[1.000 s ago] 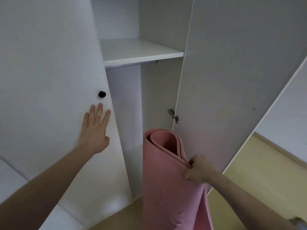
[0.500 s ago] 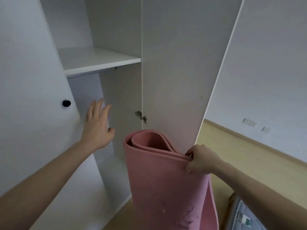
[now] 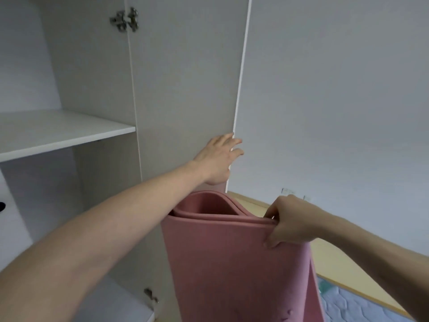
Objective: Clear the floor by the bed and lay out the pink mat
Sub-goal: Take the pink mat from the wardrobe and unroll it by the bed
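Note:
A loosely rolled pink mat stands upright in front of me, its open top end facing the camera. My right hand pinches the mat's top edge at the right side. My left hand reaches across above the mat, fingers spread, at the outer edge of the open right wardrobe door. The lower end of the mat is out of view.
The white wardrobe is open, with a shelf at the left and a hinge at the top. A black knob shows at the far left. A pale wall, wooden floor and a quilted mattress corner lie to the right.
My left hand left the left door and swung right across the wardrobe to the right door's edge. The view turned right. My right hand kept its hold on the mat.

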`<state>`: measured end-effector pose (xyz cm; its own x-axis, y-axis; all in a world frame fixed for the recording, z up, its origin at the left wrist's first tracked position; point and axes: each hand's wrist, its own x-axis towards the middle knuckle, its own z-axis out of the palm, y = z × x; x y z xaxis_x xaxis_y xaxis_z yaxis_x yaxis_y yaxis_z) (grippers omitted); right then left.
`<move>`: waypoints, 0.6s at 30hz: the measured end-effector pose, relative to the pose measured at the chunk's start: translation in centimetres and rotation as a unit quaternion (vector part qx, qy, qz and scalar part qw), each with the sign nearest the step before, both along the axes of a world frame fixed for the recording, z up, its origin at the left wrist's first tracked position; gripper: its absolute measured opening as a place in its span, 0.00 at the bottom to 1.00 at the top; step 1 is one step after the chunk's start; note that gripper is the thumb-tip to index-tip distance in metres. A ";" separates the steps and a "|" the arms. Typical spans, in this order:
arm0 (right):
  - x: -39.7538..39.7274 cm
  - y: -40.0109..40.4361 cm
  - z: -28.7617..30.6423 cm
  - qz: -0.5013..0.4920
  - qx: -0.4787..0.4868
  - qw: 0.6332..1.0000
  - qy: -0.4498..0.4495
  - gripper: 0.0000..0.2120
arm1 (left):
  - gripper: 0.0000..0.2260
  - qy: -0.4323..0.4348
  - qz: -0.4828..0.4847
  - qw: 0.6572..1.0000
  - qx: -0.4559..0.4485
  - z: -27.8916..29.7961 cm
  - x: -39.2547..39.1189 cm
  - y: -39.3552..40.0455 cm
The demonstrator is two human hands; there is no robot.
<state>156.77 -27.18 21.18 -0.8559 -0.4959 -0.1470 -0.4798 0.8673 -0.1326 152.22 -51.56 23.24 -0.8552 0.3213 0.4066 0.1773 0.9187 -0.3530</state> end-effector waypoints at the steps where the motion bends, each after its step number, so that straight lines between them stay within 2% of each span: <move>1: -0.2 0.9 0.6 -0.009 0.001 1.000 0.003 0.27 | 0.30 -0.004 0.015 0.999 -0.028 0.4 -1.2 0.5; 4: -0.7 3.4 1.4 -0.030 0.005 1.000 0.002 0.26 | 0.30 -0.014 0.078 0.990 -0.117 0.6 -3.9 1.2; 9: -1.5 6.6 0.0 -0.051 0.025 0.998 -0.019 0.27 | 0.24 -0.042 0.157 0.962 -0.218 0.4 -5.0 1.9; 15: -2.9 9.7 -2.8 -0.052 0.070 0.993 -0.085 0.28 | 0.22 -0.010 0.150 0.947 -0.283 -0.8 -3.7 2.1; 18: -3.2 10.7 -4.5 -0.065 0.081 0.989 -0.103 0.27 | 0.21 0.014 0.131 0.949 -0.285 -1.1 -2.6 1.8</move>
<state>153.58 -16.48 16.64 -0.8549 -0.3382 -0.3933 -0.3393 0.9381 -0.0691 149.60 -49.74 22.14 -0.9279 0.2729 0.2540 -0.0478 0.5887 -0.8070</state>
